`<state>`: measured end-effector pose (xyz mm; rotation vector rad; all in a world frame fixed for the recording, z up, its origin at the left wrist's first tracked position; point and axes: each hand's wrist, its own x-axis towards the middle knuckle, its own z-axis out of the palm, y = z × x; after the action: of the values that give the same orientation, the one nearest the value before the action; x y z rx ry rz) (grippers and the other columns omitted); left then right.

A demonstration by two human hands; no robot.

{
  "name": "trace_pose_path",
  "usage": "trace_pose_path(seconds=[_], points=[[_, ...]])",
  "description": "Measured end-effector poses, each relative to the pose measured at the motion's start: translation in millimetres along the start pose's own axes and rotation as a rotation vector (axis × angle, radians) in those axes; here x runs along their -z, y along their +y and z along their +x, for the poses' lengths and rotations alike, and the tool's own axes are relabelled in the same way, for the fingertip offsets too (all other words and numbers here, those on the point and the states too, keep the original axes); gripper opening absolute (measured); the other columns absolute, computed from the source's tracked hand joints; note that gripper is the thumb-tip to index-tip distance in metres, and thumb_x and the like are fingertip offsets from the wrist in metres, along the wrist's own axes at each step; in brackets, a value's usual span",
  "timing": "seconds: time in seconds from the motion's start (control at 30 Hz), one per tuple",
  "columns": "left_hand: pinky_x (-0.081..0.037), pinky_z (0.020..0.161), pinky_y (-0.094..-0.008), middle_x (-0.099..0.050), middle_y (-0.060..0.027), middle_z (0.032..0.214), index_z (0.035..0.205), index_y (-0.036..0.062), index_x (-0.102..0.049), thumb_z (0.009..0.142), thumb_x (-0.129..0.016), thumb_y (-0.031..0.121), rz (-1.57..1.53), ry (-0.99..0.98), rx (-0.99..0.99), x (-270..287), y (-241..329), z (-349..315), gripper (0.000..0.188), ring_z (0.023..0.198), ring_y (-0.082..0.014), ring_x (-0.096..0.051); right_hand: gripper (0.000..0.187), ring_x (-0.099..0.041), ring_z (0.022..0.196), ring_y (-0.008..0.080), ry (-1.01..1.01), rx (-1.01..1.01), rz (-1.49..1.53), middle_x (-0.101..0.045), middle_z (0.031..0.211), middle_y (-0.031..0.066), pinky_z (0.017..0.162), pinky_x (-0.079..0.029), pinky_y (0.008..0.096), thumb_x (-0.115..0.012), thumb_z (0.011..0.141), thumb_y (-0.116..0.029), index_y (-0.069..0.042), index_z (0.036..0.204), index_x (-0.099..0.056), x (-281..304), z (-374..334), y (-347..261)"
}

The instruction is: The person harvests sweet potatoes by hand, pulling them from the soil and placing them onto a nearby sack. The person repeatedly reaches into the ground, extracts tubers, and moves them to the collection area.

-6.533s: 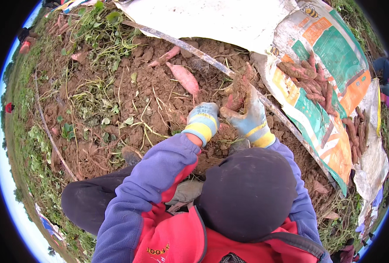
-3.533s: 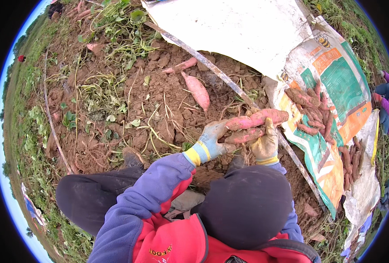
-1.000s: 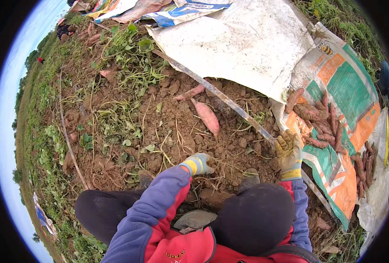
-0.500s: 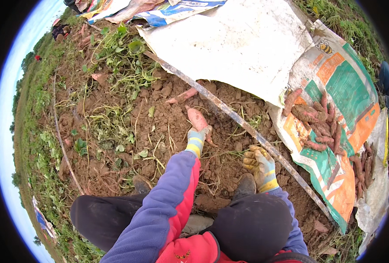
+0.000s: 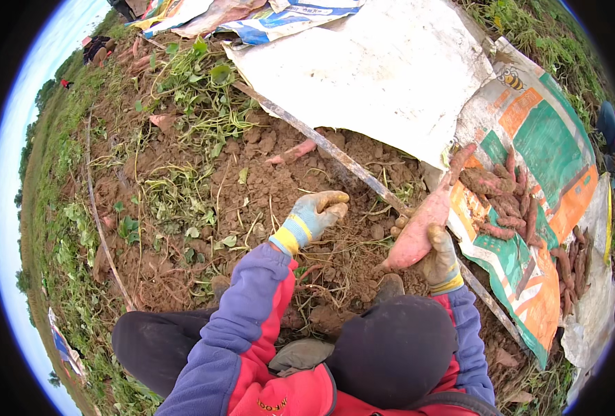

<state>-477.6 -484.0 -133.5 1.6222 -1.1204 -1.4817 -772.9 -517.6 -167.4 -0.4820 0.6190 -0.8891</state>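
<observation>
Our sweet potato [image 5: 420,234] is shifting toward four o'clock, right hand [image 5: 440,261] pinching, left hand [image 5: 313,211] curling empty; muddy gloves [image 5: 449,270] could be slipping.

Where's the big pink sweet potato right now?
In the head view, right of centre: the sweet potato is in the right hand, overlapping the long bar in view, at the left edge of the printed sack.
</observation>
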Motion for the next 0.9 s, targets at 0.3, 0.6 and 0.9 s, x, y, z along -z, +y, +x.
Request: trace_pose_path(seconds=[0.3, 0.6, 0.9], points=[[-0.040, 0.103, -0.0407, -0.048, -0.0114, 0.135, 0.129, 0.0102, -0.049, 0.080, -0.067, 0.038, 1.200, 0.407, 0.325, 113, -57, 132, 0.059, 0.126, -0.0291, -0.046, 0.064, -0.049, 0.126, 0.0331, -0.209, 0.152, 0.562, -0.046, 0.139, 0.0192, 0.105, -0.041, 0.0506, -0.042, 0.098, -0.042, 0.001, 0.144, -0.028, -15, 11, -60], [-0.047, 0.091, -0.0425, -0.063, -0.0158, 0.117, 0.114, 0.0101, -0.063, 0.070, -0.073, 0.041, 1.182, 0.098, 0.347, 123, -52, 110, 0.055, 0.110, -0.0321, -0.059, 0.056, -0.063, 0.099, 0.0255, -0.080, -0.293, -0.329, -0.059, 0.118, 0.0169, 0.089, -0.051, 0.0398, -0.058, 0.092, -0.032, 0.000, 0.135, -0.042, -48, 15, 7], [-0.042, 0.053, -0.0245, -0.063, 0.0005, 0.079, 0.116, -0.0016, -0.060, 0.079, -0.069, 0.019, 0.401, -0.642, 0.258, 71, 8, -28, 0.044, 0.064, -0.0064, -0.053, 0.071, -0.052, 0.117, 0.0330, -0.475, 0.502, -1.669, -0.055, 0.125, 0.0144, 0.105, -0.035, 0.0462, -0.075, 0.068, -0.022, -0.009, 0.133, -0.048, -66, 21, 50]])
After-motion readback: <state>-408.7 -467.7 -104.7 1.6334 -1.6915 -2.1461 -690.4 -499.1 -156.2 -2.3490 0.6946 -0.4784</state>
